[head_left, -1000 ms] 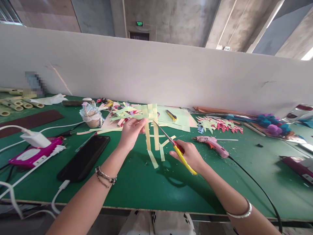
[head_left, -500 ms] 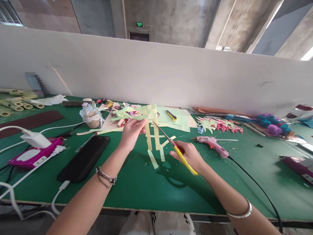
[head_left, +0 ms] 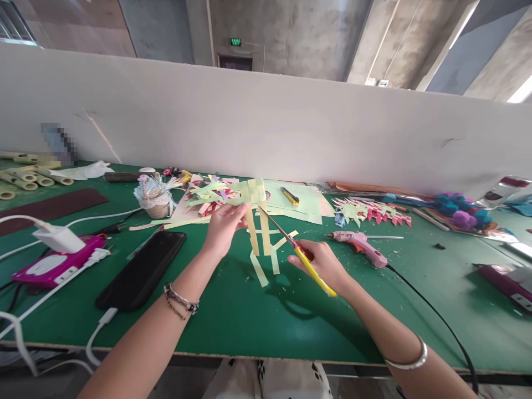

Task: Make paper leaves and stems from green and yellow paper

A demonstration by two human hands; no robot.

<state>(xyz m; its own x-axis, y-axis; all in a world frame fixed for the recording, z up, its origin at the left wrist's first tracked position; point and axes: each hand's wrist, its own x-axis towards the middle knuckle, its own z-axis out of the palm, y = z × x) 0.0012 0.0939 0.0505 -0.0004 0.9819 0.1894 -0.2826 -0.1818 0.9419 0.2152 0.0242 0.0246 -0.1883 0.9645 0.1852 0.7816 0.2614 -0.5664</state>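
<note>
My left hand (head_left: 224, 224) is closed on a pale green sheet of paper (head_left: 254, 199) held up over the green table (head_left: 233, 316); two cut strips hang down from it. My right hand (head_left: 322, 263) grips yellow-handled scissors (head_left: 297, 249), whose blades point up-left and touch the right strip. Several loose cut strips (head_left: 266, 263) lie on the table just below the paper.
A black phone (head_left: 143, 269) on a cable lies at left, beside a pink power strip (head_left: 54, 263) with a white charger. A pink glue gun (head_left: 359, 244) with its cord lies right of my hand. Paper scraps (head_left: 211, 194), a utility knife (head_left: 290, 195) and cut shapes (head_left: 374, 210) line the white partition.
The held paper and my left hand have shifted very slightly; the scissors stay at the right strip. Otherwise almost nothing has moved.
</note>
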